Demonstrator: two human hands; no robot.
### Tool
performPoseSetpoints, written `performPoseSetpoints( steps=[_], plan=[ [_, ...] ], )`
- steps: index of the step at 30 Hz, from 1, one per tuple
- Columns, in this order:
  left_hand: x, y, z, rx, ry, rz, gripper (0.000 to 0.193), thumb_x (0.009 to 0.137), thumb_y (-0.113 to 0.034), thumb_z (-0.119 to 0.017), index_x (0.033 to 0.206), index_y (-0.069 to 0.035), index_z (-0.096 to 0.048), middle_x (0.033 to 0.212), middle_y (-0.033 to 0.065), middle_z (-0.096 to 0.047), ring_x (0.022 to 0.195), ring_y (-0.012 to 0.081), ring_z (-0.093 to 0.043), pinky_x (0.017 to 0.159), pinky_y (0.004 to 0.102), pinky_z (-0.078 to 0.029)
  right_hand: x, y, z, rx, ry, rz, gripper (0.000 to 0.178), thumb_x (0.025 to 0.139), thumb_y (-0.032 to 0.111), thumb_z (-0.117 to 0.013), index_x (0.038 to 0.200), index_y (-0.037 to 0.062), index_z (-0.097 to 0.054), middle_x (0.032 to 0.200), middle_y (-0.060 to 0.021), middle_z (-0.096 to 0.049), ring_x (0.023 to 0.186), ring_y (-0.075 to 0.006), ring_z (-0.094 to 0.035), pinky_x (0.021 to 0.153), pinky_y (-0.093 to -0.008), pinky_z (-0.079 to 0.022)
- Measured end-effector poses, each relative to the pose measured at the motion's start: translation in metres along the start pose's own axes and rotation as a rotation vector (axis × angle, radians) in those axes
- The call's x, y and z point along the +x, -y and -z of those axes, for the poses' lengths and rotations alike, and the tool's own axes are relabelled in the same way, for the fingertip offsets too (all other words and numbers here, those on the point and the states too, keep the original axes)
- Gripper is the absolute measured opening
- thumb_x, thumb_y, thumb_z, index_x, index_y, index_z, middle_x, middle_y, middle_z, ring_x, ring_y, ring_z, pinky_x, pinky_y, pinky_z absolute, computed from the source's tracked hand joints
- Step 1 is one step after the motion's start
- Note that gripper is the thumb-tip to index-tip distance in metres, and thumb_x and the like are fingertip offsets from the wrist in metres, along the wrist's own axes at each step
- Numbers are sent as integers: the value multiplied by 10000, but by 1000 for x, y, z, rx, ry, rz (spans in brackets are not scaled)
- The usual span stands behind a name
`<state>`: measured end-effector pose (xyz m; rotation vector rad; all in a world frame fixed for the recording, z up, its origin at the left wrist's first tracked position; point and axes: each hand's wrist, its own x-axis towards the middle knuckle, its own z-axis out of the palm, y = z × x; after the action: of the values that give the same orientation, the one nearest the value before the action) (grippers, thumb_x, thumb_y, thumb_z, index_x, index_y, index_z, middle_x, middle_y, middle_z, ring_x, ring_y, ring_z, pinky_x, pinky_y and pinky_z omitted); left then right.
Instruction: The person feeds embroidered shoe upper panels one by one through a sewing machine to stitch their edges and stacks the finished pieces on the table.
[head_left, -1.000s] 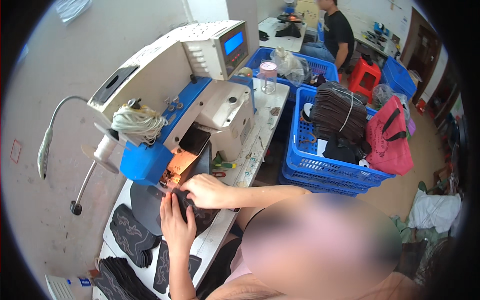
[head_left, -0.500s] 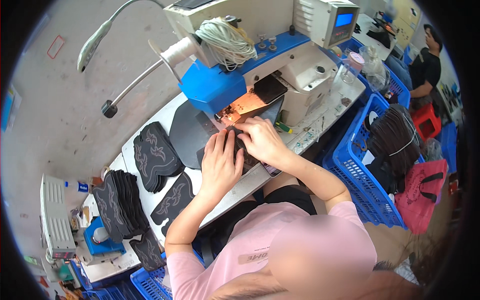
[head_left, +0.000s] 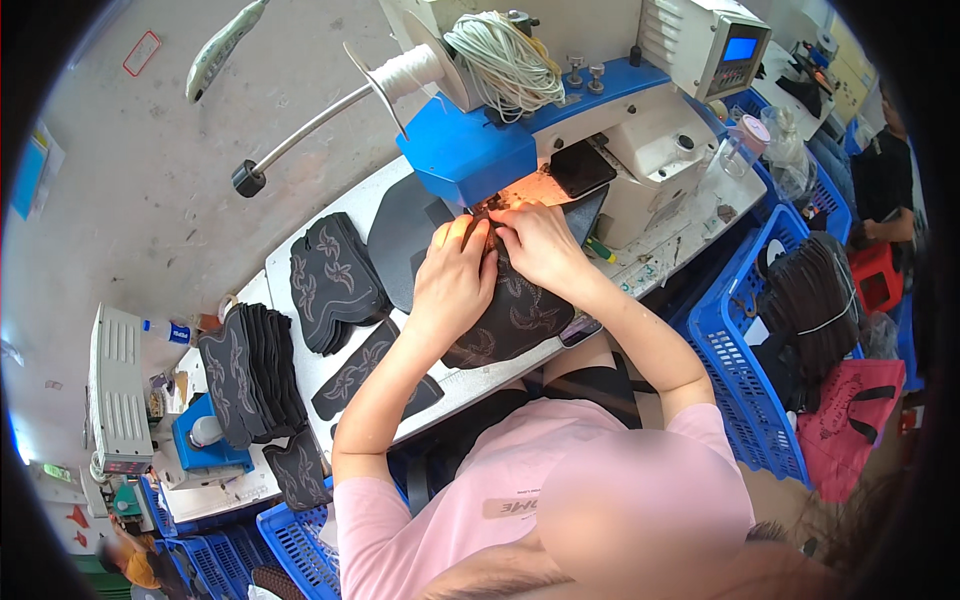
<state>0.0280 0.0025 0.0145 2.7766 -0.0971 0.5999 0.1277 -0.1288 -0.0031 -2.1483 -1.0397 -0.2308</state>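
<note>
The left hand and the right hand are touching the black piece, fingertips close together; whether they are pinching it, I cannot tell. The piece is lying at the counter, its far end just by the blue machine head. A stack is sitting to the left, and a phone is resting beyond the right hand.

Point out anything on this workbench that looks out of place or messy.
Only minor things: the white worktop is stained and specked beside the sewing machine, so it looks dirty, and a patterned black piece lies loose, apart from the stacked ones.
</note>
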Motion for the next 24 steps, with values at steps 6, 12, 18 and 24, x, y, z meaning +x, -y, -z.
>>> performPoseSetpoints(
  steps=[6, 12, 18, 24],
  plan=[
    [6, 6, 3, -17, -1, -10, 363, 906, -191, -583, 1215, -2, -562, 1250, 202, -550, 1183, 363, -513, 979, 426, -443, 5, -2, -6, 39, -34, -20, 203, 858, 126, -585, 965, 8, -710, 866, -173, -686, 870, -342, -647, 817, -462, -443],
    [7, 14, -2, -10, -56, -33, 339, 892, -194, -611, 1151, 21, -571, 1226, 222, -581, 1157, 374, -540, 984, 423, -440, 9, -5, -11, 37, -48, -31, 200, 856, 136, -596, 964, 15, -712, 869, -166, -690, 861, -338, -650, 810, -459, -459],
    [6, 16, -4, -16, -91, -66, 298, 873, -168, -615, 1080, 42, -568, 1166, 240, -585, 1114, 393, -548, 973, 437, -437, 9, -4, -11, 58, -52, -43, 197, 852, 144, -609, 952, 8, -711, 880, -173, -691, 854, -342, -653, 792, -464, -471],
    [8, 18, -3, 26, -68, -79, 278, 875, -152, -607, 1078, 35, -577, 1175, 235, -585, 1140, 374, -546, 967, 429, -444, 8, -4, -9, 96, -89, -32, 192, 849, 137, -614, 939, 0, -713, 869, -184, -689, 844, -348, -653, 792, -465, -479]
  ],
)
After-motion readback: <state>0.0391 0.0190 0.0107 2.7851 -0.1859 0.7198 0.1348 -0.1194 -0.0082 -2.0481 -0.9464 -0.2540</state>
